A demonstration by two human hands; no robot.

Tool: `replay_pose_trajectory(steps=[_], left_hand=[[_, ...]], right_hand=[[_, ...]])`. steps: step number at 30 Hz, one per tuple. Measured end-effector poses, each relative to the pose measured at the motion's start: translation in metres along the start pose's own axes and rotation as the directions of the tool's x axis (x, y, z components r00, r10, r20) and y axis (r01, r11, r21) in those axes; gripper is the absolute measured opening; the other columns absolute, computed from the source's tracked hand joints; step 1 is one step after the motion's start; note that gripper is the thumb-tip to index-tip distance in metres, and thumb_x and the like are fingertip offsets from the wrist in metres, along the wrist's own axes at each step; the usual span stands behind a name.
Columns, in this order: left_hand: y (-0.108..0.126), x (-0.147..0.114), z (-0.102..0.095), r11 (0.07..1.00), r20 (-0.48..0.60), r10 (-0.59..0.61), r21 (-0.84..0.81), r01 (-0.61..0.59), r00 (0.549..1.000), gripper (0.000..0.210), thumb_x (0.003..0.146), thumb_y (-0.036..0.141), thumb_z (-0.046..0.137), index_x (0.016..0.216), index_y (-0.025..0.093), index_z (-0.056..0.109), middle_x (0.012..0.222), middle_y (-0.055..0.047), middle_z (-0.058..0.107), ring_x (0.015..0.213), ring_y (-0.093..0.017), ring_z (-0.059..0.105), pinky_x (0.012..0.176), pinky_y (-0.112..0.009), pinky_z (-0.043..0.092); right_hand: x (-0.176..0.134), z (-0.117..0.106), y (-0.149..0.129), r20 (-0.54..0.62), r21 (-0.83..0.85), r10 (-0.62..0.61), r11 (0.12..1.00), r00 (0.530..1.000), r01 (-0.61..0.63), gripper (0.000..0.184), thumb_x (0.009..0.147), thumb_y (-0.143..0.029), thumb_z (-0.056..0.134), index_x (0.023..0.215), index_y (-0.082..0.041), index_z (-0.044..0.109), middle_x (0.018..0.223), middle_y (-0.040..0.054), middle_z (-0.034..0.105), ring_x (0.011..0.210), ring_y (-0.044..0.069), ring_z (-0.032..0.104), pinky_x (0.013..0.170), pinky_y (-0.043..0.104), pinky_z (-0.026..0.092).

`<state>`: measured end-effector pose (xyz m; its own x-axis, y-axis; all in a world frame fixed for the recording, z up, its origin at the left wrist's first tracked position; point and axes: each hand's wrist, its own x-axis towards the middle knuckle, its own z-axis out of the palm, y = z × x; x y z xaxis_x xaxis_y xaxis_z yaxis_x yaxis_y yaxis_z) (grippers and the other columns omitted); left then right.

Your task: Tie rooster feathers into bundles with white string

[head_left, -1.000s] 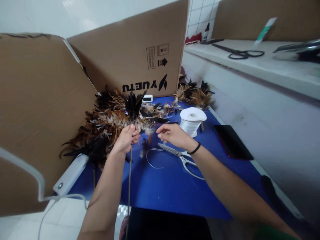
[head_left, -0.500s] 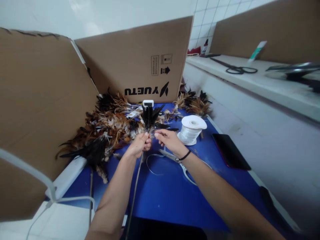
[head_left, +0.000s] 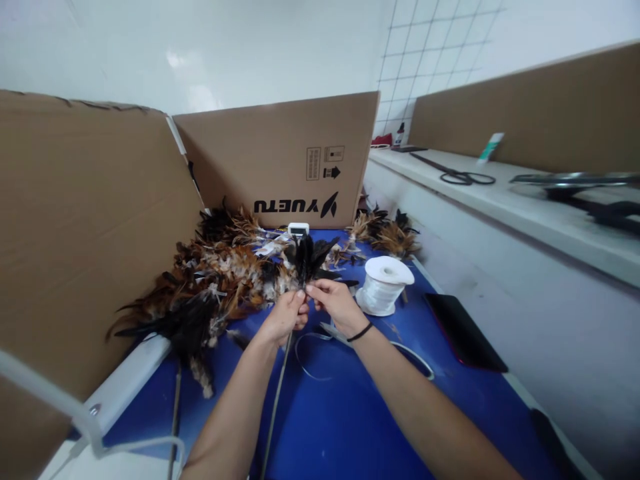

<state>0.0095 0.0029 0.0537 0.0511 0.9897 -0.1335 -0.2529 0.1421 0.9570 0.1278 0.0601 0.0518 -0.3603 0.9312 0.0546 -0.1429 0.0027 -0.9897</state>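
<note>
My left hand (head_left: 287, 316) is closed around the top of a thin stick (head_left: 277, 393), which runs down toward me. Black feathers (head_left: 306, 259) fan upward from that end, just above the fist. My right hand (head_left: 336, 305) pinches at the base of the feathers, its fingertips meeting the left thumb; whatever finer strand lies in the pinch is too small to make out. Under the right wrist lie scissors (head_left: 334, 333), partly hidden by the arm. A thin white ribbon (head_left: 300, 357) curls on the blue table beside them.
A white spool of ribbon (head_left: 384, 288) stands right of my hands. Brown and black feather bundles (head_left: 220, 267) heap up at left. A black phone (head_left: 465, 331) lies near the right edge. Cardboard panels (head_left: 280, 160) wall the back and left. Dark scissors (head_left: 463, 177) rest on the ledge.
My right hand has come left, closing the small gap to the left hand and feather base. The view has tilted up slightly, so everything sits lower. The scissors are more covered by my arm.
</note>
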Motion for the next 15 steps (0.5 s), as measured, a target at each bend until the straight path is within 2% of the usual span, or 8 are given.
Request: replay_pose_trajectory(steps=[8, 15], left_hand=[[-0.0027, -0.0008, 0.0030, 0.989, -0.070, 0.080, 0.133, -0.070, 0.994, 0.045, 0.078, 0.060, 0.052, 0.076, 0.017, 0.041, 0.057, 0.009, 0.032, 0.037, -0.001, 0.025, 0.037, -0.016, 0.014], [-0.0025, 0.0000, 0.0058, 0.979, -0.154, 0.104, 0.188, -0.074, 0.983, 0.044, 0.079, 0.060, 0.051, 0.073, 0.017, 0.041, 0.056, 0.008, 0.033, 0.038, -0.001, 0.027, 0.036, -0.015, 0.016]], right_hand=[[-0.0039, 0.0047, 0.0001, -0.006, 0.192, 0.071, 0.979, 0.997, -0.068, 0.026, 0.057, -0.035, 0.075, 0.062, -0.014, 0.061, 0.056, -0.0029, 0.055, 0.045, 0.006, 0.044, 0.045, 0.022, 0.035], [-0.0063, 0.0090, -0.0020, 0.015, 0.315, 0.143, 0.939, 0.990, -0.140, 0.028, 0.053, -0.033, 0.077, 0.062, -0.015, 0.058, 0.055, -0.0036, 0.054, 0.050, 0.007, 0.046, 0.048, 0.022, 0.037]])
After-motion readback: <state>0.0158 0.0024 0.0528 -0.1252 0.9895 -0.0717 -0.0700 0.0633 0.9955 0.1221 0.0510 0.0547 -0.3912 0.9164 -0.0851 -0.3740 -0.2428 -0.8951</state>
